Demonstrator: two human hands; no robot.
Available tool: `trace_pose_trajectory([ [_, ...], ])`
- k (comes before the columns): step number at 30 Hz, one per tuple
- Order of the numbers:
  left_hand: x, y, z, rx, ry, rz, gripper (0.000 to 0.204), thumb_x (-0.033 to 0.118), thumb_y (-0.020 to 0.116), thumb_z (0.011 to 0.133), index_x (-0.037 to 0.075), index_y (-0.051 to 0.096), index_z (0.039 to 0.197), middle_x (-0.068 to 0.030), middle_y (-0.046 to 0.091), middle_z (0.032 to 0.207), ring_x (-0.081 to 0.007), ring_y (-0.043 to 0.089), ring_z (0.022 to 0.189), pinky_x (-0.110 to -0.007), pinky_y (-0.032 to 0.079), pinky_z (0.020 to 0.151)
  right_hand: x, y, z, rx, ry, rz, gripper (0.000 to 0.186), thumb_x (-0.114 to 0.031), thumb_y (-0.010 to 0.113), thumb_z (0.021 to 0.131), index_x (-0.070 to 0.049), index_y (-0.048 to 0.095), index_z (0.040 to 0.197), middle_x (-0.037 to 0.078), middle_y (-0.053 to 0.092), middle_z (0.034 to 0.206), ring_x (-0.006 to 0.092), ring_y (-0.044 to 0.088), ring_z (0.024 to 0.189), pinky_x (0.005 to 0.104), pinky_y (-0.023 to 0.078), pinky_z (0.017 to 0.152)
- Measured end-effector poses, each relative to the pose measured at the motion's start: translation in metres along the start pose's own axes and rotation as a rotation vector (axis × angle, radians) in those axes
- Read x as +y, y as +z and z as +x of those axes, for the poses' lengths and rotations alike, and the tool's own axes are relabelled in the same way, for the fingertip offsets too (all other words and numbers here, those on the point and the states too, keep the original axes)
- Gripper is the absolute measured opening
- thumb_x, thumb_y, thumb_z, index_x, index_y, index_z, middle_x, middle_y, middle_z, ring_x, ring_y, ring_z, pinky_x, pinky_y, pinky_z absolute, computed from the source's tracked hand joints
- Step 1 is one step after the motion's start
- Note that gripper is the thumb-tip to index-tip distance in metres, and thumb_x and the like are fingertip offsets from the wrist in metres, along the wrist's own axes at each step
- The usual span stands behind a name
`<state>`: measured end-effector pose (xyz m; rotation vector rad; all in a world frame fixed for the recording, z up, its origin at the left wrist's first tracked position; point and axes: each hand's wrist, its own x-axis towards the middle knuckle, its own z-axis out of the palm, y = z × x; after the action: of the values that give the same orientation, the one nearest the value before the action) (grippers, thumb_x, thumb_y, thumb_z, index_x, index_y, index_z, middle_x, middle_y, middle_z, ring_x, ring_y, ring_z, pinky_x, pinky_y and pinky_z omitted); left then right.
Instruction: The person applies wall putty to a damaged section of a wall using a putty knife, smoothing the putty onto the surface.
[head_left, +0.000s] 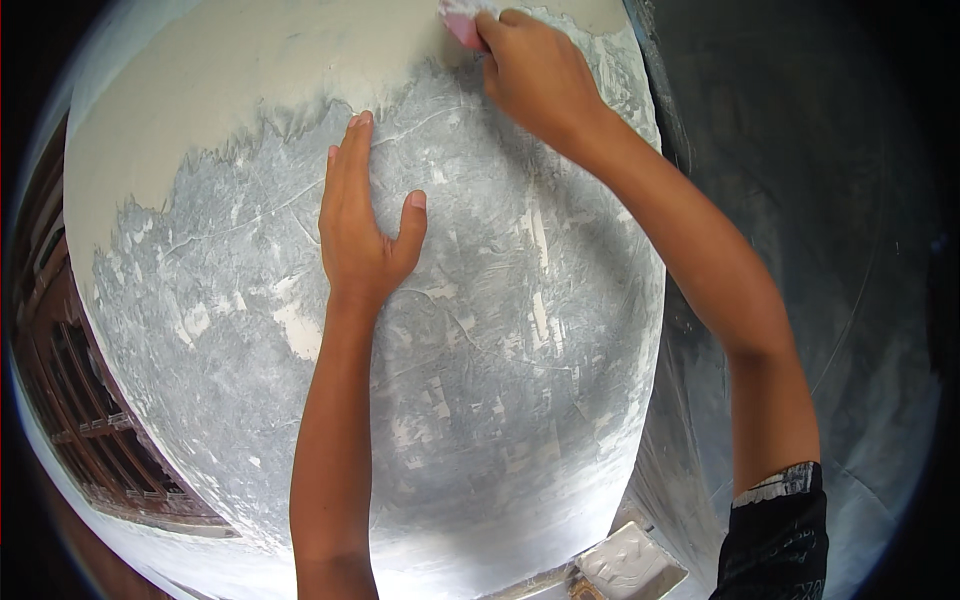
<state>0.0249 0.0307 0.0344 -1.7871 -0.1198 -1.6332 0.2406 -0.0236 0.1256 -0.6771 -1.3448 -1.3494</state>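
Observation:
A large wall (pixel 480 290) fills the view, its grey, rough, scratched lower part dotted with pale patches. A smooth cream-coloured coat (pixel 230 80) covers its upper part, with a ragged lower edge. My left hand (pixel 365 215) lies against the grey part, fingers stretched upward and thumb apart, fingertips at the coat's edge. It holds nothing. At the top, my right hand (pixel 540 75) grips a small pink tool smeared with white (pixel 463 24), up against the coat. The tool's exact kind is cut off and partly hidden by the fingers.
A brown wooden frame with bars (pixel 85 390) stands at the left edge. An open container of pale paste (pixel 630 565) sits at the lower right, beside the wall's base. A dark grey surface (pixel 840 200) meets the wall along its right edge.

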Motion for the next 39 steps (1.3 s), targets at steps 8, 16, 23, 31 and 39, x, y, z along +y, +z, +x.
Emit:
trace_pose_trajectory([
  [8,-0.001,0.002,-0.001,0.005,-0.019,-0.014,0.066,0.027,0.054,0.092,-0.004,0.039,0.147,-0.0226,0.049,0.147,-0.0379,0.044,0.140,-0.052,0.021,0.122,-0.001,0.019,-0.028,-0.143,-0.096,-0.074,0.017,0.003,0.058,0.080,0.002,0.057,0.097,0.017,0.064,0.094,0.0382,0.066,0.091,0.0473,0.055,0.074],
  [16,0.004,0.008,0.002,0.010,0.002,0.003,0.065,0.025,0.055,0.091,-0.005,0.040,0.147,-0.0233,0.050,0.147,-0.0384,0.044,0.140,-0.052,0.022,0.121,0.039,0.012,0.038,0.070,0.010,-0.002,0.019,-0.007,0.050,0.094,0.006,0.064,0.095,0.028,0.065,0.098,0.0440,0.065,0.093,0.0494,0.051,0.083],
  [23,-0.003,-0.001,-0.001,0.007,-0.009,0.004,0.064,0.024,0.054,0.092,-0.004,0.040,0.147,-0.0229,0.049,0.147,-0.0386,0.044,0.140,-0.052,0.022,0.121,-0.028,0.014,-0.052,-0.139,-0.169,0.021,0.017,0.004,0.058,0.079,0.004,0.061,0.096,0.017,0.066,0.094,0.0361,0.068,0.090,0.0445,0.059,0.073],
  [31,0.002,0.006,0.002,-0.011,0.018,0.018,0.064,0.025,0.054,0.092,-0.004,0.040,0.147,-0.0224,0.049,0.148,-0.0383,0.044,0.140,-0.052,0.023,0.121,0.028,0.015,0.031,0.046,-0.122,0.074,0.018,0.000,0.061,0.082,-0.001,0.060,0.100,0.017,0.066,0.089,0.0356,0.067,0.081,0.0472,0.054,0.069],
  [39,-0.004,-0.002,-0.001,-0.011,0.028,0.052,0.071,0.025,0.063,0.085,-0.007,0.042,0.145,-0.0240,0.051,0.145,-0.0391,0.047,0.137,-0.053,0.030,0.118,-0.043,0.001,-0.066,-0.159,-0.200,0.047,0.021,0.005,0.062,0.075,0.005,0.064,0.096,0.016,0.065,0.091,0.0325,0.069,0.087,0.0407,0.059,0.069],
])
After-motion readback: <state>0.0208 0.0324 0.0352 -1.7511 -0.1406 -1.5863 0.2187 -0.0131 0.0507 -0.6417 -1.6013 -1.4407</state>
